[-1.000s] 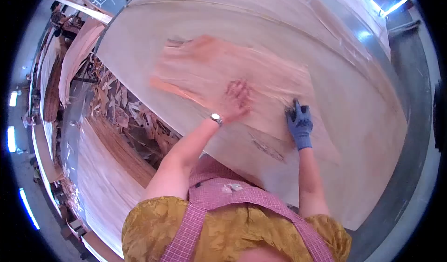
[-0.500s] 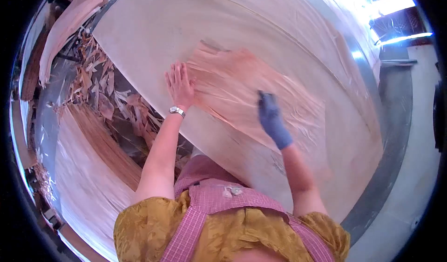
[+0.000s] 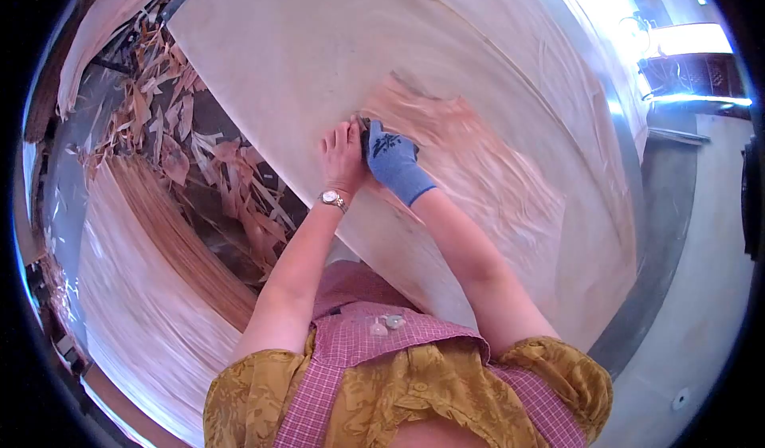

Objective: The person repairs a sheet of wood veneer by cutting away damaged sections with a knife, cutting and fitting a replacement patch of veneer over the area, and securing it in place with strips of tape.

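Observation:
My left hand [image 3: 343, 159], bare and with a wristwatch, lies flat with its fingers stretched out at the left edge of a reddish wood veneer piece [image 3: 486, 165]. Beside it, touching or nearly touching, is my right hand [image 3: 394, 160] in a blue glove with dark marks. The right fingers are curled over that same edge, and something dark shows at their tips; whether it is a tool or the glove's coating I cannot make out. Wrinkles run across the veneer piece, which rests on a large pale sheet [image 3: 279, 50].
Torn veneer scraps [image 3: 179, 121] litter the floor to the left. A stack of veneer sheets [image 3: 151, 265] stands at lower left. A grey table edge [image 3: 645, 289] and pale surface [image 3: 677, 289] lie on the right, with bright light at upper right.
My right hand has swept left across the veneer piece to my left hand. The left hand stays at the veneer's edge, and the whole view has shifted slightly.

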### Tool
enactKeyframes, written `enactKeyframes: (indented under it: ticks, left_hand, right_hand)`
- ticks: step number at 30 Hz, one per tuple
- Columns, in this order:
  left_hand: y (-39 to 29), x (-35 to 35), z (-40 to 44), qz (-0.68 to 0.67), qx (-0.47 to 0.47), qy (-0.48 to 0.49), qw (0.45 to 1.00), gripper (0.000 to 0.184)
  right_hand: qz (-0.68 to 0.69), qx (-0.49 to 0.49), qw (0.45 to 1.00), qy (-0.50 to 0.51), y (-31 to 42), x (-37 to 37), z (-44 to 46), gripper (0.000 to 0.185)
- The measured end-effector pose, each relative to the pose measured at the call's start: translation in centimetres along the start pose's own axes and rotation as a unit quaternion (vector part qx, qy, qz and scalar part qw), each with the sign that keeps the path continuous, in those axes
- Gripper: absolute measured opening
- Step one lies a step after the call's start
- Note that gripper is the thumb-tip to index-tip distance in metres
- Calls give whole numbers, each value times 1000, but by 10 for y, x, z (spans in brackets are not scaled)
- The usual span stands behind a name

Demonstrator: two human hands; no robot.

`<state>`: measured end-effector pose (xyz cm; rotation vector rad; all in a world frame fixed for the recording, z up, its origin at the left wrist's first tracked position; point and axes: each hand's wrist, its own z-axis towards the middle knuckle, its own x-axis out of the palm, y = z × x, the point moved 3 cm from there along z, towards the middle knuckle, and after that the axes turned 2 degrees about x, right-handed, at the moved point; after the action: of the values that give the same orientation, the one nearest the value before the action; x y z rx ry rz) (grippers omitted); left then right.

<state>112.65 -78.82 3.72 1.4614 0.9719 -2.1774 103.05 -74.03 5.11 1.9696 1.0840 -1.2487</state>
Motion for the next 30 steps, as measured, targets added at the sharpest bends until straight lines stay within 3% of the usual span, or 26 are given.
enactKeyframes:
  ticks: [8,13,16,19,22,25,28,30]
  left_hand:
    - [-2,-6,7,59,47,-6,997,51]
    - [-4,7,4,54,33,-20,998,53]
    - [-15,-12,6,33,28,8,999,50]
    - [-20,-19,9,-4,-12,35,999,47]
    - [-61,-34,-8,-58,105,-30,992,47]
    - [-78,15,-33,-90,113,99,984,50]
    - [-90,12,-46,-25,128,30,991,61]
    - [-94,6,-41,-27,111,77,990,70]
  right_hand:
    - [43,38,997,46,5,-13,-20,36]
    - [75,39,995,60,-29,25,-84,30]
    - [25,57,992,112,-52,35,-131,30]
    - [53,50,991,110,-66,32,-148,30]
    - [77,4,997,-7,-69,38,-150,31]
    - [97,-5,995,32,-85,48,-160,31]
    - [102,-4,994,38,-122,51,-205,29]
    - [76,4,995,70,-159,62,-241,28]
